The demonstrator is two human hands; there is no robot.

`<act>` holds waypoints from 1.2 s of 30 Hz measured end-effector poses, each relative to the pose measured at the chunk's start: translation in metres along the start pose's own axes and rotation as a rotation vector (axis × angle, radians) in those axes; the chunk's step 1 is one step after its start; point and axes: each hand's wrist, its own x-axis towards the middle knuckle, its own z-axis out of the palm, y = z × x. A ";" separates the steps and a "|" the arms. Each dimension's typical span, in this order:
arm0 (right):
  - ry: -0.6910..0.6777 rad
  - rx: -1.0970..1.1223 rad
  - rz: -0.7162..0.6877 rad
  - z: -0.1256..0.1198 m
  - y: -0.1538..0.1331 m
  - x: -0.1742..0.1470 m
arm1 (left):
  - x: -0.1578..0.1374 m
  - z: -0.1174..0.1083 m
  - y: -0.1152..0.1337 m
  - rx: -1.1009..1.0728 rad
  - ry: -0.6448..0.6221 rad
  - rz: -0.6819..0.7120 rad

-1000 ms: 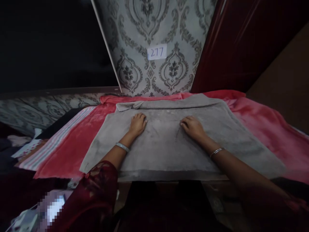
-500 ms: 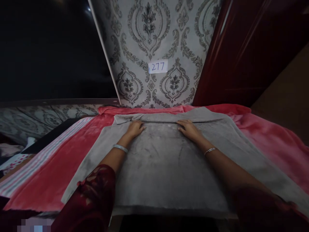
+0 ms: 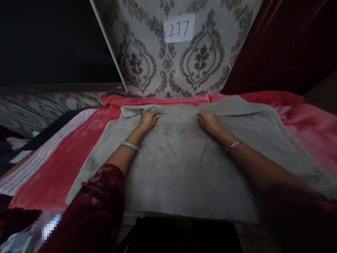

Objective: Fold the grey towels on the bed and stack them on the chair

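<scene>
A grey plush cloth [image 3: 168,168] lies spread out in front of me, with a folded strip [image 3: 181,110] along its far edge. My left hand [image 3: 149,120] is at the left part of this fold, its fingers curled and closed on the cloth. Toward the right part of the fold, my right hand [image 3: 210,123] is also closed on the cloth, slightly blurred. Both fingertips are partly hidden. Between the hands the grey surface is fairly flat, with a few creases.
Underneath lies a red and pink plush blanket [image 3: 60,154] with a striped border [image 3: 44,149]. A dark screen [image 3: 52,45] stands at the back left and a dark red panel [image 3: 276,49] at the back right. A paper marked 277 [image 3: 179,28] is on the patterned wall.
Both hands have gone from lying fairly flat along the fold to curled fingers gripping the cloth. The view has tilted lower and come nearer.
</scene>
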 end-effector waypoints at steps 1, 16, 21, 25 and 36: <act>-0.002 0.010 0.017 0.000 0.002 0.004 | 0.003 0.000 0.001 0.017 0.000 -0.018; 0.052 0.107 -0.024 0.033 0.024 0.001 | -0.003 0.019 -0.007 0.105 -0.058 0.057; 0.020 0.120 -0.027 0.031 0.026 0.003 | -0.017 0.009 -0.013 0.187 -0.027 0.035; -0.009 0.063 -0.064 0.025 0.029 -0.010 | -0.041 -0.010 -0.030 0.271 -0.055 -0.032; 0.030 -0.180 0.115 -0.032 0.126 -0.186 | -0.189 -0.083 -0.099 0.258 -0.077 -0.328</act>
